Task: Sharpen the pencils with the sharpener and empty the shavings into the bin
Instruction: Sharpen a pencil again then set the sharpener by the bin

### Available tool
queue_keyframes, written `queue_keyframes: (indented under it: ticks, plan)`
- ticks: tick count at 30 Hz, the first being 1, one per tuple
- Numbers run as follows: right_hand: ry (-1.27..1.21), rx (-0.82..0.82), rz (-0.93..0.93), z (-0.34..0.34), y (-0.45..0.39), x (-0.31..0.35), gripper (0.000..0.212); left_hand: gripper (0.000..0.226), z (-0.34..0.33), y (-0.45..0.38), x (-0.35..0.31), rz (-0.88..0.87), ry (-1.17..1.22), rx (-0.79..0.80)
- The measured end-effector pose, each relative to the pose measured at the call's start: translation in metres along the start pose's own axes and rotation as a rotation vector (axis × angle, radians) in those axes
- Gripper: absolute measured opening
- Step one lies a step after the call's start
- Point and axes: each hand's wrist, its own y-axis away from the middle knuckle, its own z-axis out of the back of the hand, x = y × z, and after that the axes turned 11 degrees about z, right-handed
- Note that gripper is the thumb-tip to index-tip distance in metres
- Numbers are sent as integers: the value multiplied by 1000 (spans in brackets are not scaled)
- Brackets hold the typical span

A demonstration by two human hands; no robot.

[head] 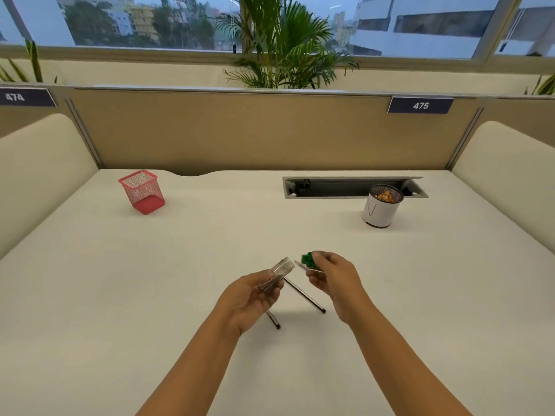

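Observation:
My left hand (249, 298) grips a clear plastic shavings case (277, 273), tilted with its open end up and to the right. Just beside it, my right hand (333, 277) pinches the green sharpener part (308, 259), held apart from the case. Two dark pencils lie on the desk under my hands: one (304, 295) runs diagonally between them, the other (274, 320) pokes out below my left palm. A white round bin (379, 212) with orange shavings inside stands at the far right.
A red mesh pencil cup (141, 192) stands empty at the far left. An open cable tray slot (345, 187) sits in the desk just behind the bin. Tan partition panels (240, 130) close off the back and sides.

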Motion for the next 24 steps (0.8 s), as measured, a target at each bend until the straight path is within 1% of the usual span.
queue_keyframes:
  ticks: [5,10,14,19,24]
  plan:
    - [15,21,44,-22,17,-3,21,16,15,16,-8,-3,-79,22]
    - [125,92,65,-28,28,-5,21,15,20,21,-6,-15,-113,42]
    - [152,95,102,-31,32,-9,16,12,24,22,-3,-28,-154,35]
    - [158,107,133,-26,30,-16,17,14,21,23,4,-15,-298,10]
    - [168,124,144,-22,27,-19,16,24,13,17,5,-137,-397,-91]
